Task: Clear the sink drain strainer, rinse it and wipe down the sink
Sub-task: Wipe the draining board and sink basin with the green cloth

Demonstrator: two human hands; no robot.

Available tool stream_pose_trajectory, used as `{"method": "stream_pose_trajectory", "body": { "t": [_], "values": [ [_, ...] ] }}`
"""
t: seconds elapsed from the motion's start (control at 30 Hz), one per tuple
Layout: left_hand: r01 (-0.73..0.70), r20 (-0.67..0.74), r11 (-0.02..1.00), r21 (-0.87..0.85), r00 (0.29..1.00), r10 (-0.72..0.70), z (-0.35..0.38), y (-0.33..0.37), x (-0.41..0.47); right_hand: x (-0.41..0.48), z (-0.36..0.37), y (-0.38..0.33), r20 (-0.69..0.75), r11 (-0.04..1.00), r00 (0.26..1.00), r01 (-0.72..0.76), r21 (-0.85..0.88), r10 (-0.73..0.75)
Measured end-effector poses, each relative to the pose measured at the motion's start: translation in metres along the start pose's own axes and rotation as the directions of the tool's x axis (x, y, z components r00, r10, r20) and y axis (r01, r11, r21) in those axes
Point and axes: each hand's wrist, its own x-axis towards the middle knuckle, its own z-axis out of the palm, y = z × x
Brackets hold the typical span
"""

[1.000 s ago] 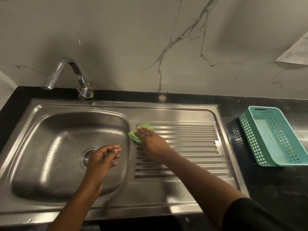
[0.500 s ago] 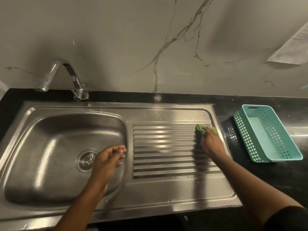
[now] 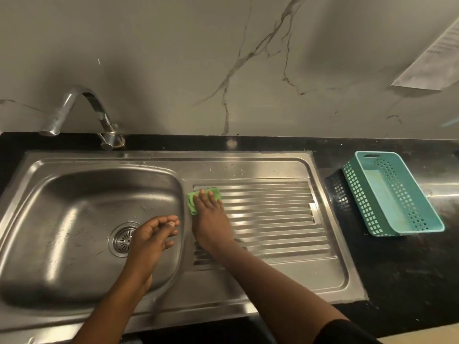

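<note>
With the round steel drain strainer [image 3: 123, 239] seated at the basin's 6 o'clock, the flat right hand [image 3: 210, 219] presses a green sponge [image 3: 192, 200] onto the ribbed stainless drainboard [image 3: 273, 214], left hand [image 3: 151, 238] loosely curled, empty; wiping looks underway, basin seemingly left.

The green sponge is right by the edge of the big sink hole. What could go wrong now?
1. The right hand presses the green sponge at the drainboard's left edge, so crumbs may get pushed into the basin.
2. They could then collect in the drain strainer, which sits in place.
3. The left hand hovers over the basin, so an inward swipe might bump it.
</note>
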Motion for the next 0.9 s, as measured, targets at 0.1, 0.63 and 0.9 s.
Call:
{"method": "stream_pose_trajectory", "body": {
  "t": [0.1,0.63,0.9],
  "values": [
    [-0.004,0.008,1.000,0.002,1.000,0.004,0.005,0.002,-0.001,-0.011,-0.012,0.038,0.066,0.971,0.976,0.213,-0.110,-0.206],
    [0.006,0.059,0.999,0.045,0.998,-0.008,0.020,0.001,0.007,-0.020,-0.145,0.197,-0.550,0.842,0.650,-0.491,0.221,0.524],
    [0.023,0.021,0.997,0.067,0.999,-0.025,-0.001,-0.001,0.020,0.061,-0.082,0.181,-0.306,0.848,0.795,-0.522,0.091,0.523]
  ]
}}
